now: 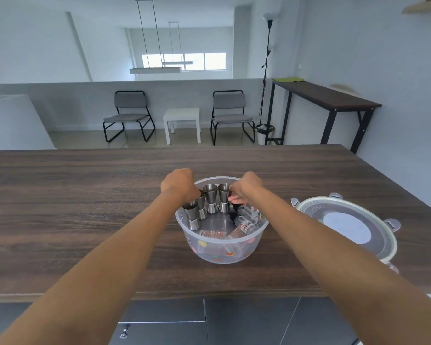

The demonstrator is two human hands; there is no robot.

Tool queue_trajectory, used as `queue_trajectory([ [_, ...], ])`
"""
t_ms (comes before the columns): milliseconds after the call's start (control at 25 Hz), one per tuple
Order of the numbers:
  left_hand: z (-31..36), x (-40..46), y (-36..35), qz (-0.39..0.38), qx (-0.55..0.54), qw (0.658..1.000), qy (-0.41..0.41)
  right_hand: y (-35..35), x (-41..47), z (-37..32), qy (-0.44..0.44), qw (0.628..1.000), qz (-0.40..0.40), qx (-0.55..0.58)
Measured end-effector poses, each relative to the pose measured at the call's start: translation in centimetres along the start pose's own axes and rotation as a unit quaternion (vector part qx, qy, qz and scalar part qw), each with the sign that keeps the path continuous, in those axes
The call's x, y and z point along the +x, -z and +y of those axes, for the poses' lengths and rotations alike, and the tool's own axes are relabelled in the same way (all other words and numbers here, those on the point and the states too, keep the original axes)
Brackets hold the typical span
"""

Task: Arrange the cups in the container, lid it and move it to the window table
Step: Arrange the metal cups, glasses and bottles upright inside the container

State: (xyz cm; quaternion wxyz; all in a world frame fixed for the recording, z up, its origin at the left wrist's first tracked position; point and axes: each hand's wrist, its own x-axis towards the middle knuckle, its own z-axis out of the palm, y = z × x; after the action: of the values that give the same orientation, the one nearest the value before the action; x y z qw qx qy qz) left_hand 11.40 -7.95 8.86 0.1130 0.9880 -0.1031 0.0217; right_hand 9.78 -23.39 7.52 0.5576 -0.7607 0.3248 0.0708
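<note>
Reaching into the container (222,242) with both hands, mid-arrangement, cups only partly sorted. Left hand (178,185) curled over the far-left rim, fingers hidden behind the knuckles and seemingly down around the left steel cups (193,216); cannot tell whether actually clamped on one. Four double-ended steel cups upright along the far side: rigid, smooth, likely slippery, narrow at the waist and so easy to tip; best pinched at the waist or by the upper rim. Toward the near and right part of the bowl, clear printed glass cups (244,226) lying on their sides in a loose heap: fragile, likely to clink and roll, best lifted one at a time by the body. Right hand (246,189) over the far-right rim, fingers (237,200) bent and part-closed, tips touching or pinching something just beside the rightmost steel cup; exact object not clear. Container itself thin translucent plastic, light, probably a bit flexible, sitting mid-surface on the dark wood surface (85,195); safest carried with two hands under the rim once closed. Further right, lid (346,227) lying flat, apart from the bowl, clips splayed outward, not yet fitted.
</note>
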Motion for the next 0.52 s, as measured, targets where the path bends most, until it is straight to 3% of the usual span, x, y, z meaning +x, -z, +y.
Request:
queue_trajectory([
  [200, 0.2, -1.1, 0.9, 0.021, 0.001, 0.998, -0.062, 1.2, -0.1, 0.0, 0.061, 0.996, -0.041, -0.058],
  [280, 0.6, -1.9, 0.7, 0.011, -0.021, 0.992, -0.124, 2.2, 0.0, -0.7, 0.131, 0.976, 0.028, -0.17],
  [360, 1.2, -2.9, -0.1, -0.042, -0.057, 0.982, -0.172, 2.6, -0.4, -0.9, 0.17, 0.933, 0.057, -0.312],
  [440, 1.8, -3.0, -1.1, -0.131, -0.152, 0.97, -0.14, 2.2, -1.2, -0.7, 0.157, 0.893, 0.023, -0.42],
  [520, 2.6, -2.3, -2.1, -0.228, -0.262, 0.937, -0.036, 1.7, -1.6, 0.1, 0.152, 0.871, 0.001, -0.467],
])
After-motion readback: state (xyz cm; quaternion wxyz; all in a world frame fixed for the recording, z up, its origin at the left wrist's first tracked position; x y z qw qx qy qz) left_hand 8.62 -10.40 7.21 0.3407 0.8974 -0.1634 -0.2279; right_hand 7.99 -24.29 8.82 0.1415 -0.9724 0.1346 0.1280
